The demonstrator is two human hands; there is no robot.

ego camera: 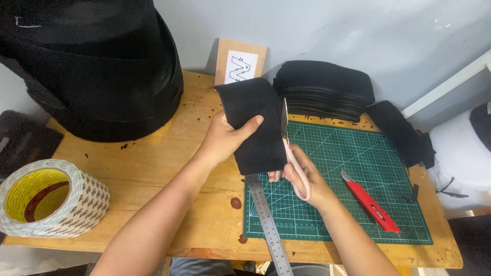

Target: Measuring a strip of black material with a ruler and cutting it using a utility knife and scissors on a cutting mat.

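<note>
Nearest, the left hand (225, 138) grips a black rectangular felt strip (253, 125) above the wooden tabletop (153, 163); the right hand (307, 181) closes on pink-handled scissors (291, 153) at its right edge. Keeping the strip taut should steady the cut.

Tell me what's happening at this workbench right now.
A person is trimming a black felt strip with pink-handled scissors. The left hand holds the strip up above the wooden table, thumb across its front, while the right hand works the scissors along its right edge. Below lie a green cutting mat, a steel ruler and a red utility knife. A stack of cut black pieces sits behind.
</note>
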